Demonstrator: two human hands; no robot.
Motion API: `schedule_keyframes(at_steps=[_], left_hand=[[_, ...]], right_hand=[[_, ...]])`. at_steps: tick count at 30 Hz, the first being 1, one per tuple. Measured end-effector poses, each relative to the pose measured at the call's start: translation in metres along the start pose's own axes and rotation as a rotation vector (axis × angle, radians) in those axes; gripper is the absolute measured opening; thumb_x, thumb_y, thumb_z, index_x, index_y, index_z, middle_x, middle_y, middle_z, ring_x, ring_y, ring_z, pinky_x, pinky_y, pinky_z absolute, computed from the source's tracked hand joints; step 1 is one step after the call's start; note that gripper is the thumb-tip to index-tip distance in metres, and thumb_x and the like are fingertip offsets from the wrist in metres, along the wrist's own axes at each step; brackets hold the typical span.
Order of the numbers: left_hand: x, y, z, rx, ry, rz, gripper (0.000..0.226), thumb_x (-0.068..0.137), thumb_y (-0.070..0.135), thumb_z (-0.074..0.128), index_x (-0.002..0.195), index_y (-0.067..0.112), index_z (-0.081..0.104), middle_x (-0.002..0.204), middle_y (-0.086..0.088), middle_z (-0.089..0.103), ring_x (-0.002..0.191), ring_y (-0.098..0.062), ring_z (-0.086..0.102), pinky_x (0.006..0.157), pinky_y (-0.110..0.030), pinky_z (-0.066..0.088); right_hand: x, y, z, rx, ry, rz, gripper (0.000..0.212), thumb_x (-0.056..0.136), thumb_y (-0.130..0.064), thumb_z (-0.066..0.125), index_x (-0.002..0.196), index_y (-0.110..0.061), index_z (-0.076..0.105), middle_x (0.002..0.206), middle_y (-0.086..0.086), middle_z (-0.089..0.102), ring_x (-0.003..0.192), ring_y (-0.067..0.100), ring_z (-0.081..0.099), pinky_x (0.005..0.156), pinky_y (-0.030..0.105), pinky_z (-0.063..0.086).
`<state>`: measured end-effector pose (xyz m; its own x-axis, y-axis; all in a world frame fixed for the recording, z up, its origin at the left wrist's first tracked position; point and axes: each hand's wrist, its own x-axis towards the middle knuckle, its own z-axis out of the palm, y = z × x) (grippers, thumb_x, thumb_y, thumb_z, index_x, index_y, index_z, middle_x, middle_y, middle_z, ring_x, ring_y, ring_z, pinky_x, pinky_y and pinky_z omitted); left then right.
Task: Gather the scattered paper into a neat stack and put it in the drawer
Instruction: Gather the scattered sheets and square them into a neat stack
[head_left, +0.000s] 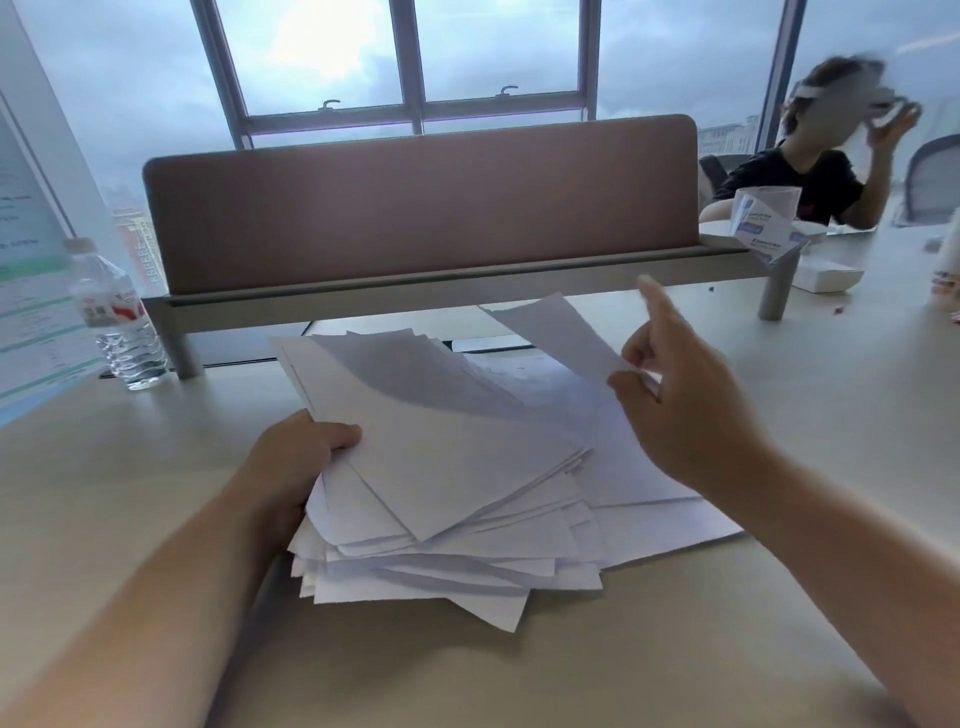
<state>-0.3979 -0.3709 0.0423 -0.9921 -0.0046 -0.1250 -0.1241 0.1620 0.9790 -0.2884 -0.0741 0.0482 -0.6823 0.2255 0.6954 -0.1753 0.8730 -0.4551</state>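
Pale beige tabletop (130, 493) fills the near view, with a ragged stack of white paper (447, 499) lying around its middle, sheets fanned at odd angles. At the stack's left edge the left hand (291, 462) has its grip curled round the upper sheets, thumb on top. Just beyond, the right hand (680, 410) pinches one corner of a single sheet (550, 332) between thumb and finger, lifting it above the pile, index finger pointing up. Farther back, a water bottle (117, 317) stands near the left edge beside a brown divider panel (415, 202). Another person (810, 176) sits beyond the far right corner, windows (410, 57) behind.
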Motion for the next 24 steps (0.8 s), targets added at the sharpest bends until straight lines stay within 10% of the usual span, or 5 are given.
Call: schedule_keyframes(at_steps=[3, 9, 14, 18, 24], left_hand=[[-0.003, 0.000, 0.003, 0.010, -0.048, 0.008, 0.023, 0.098, 0.004, 0.064, 0.121, 0.005, 0.066, 0.094, -0.005, 0.074, 0.079, -0.022, 0.070, 0.062, -0.030, 0.047], [-0.006, 0.003, 0.006, 0.152, -0.085, 0.106, 0.010, 0.099, 0.004, 0.059, 0.099, 0.009, 0.068, 0.052, 0.016, 0.068, 0.043, 0.000, 0.064, 0.038, -0.013, 0.043], [0.001, -0.001, 0.005, 0.229, 0.026, 0.136, 0.040, 0.110, 0.024, 0.046, 0.071, 0.017, 0.051, 0.070, -0.002, 0.051, 0.052, -0.007, 0.052, 0.047, -0.016, 0.037], [-0.003, 0.001, 0.005, -0.068, -0.114, 0.020, 0.040, 0.106, 0.043, 0.052, 0.097, 0.010, 0.075, 0.088, -0.012, 0.079, 0.073, -0.018, 0.077, 0.065, -0.029, 0.052], [-0.001, -0.001, 0.007, 0.185, -0.116, 0.004, 0.008, 0.096, 0.008, 0.068, 0.104, 0.008, 0.070, 0.091, -0.016, 0.077, 0.075, -0.033, 0.072, 0.068, -0.034, 0.054]], right_hand=[[-0.009, -0.004, 0.012, 0.037, -0.044, -0.247, 0.035, 0.090, 0.001, 0.065, 0.120, -0.015, 0.074, 0.089, -0.008, 0.054, 0.077, 0.007, 0.052, 0.070, 0.021, 0.042], [-0.028, -0.017, 0.042, 0.194, -0.387, -0.354, 0.027, 0.090, -0.009, 0.067, 0.107, -0.025, 0.081, 0.091, -0.013, 0.057, 0.078, -0.002, 0.058, 0.070, 0.009, 0.042], [-0.036, -0.016, 0.050, 0.209, -0.599, -0.307, 0.030, 0.090, -0.011, 0.069, 0.109, -0.031, 0.080, 0.103, -0.017, 0.066, 0.095, -0.001, 0.063, 0.082, 0.012, 0.047], [-0.035, -0.016, 0.052, 0.226, -0.682, -0.291, 0.026, 0.093, -0.017, 0.071, 0.113, -0.032, 0.079, 0.112, -0.018, 0.068, 0.103, -0.001, 0.064, 0.092, 0.018, 0.048], [-0.031, -0.016, 0.039, 0.196, -0.766, -0.275, 0.046, 0.087, -0.028, 0.075, 0.131, -0.036, 0.068, 0.131, -0.023, 0.058, 0.121, -0.007, 0.053, 0.104, 0.012, 0.038]])
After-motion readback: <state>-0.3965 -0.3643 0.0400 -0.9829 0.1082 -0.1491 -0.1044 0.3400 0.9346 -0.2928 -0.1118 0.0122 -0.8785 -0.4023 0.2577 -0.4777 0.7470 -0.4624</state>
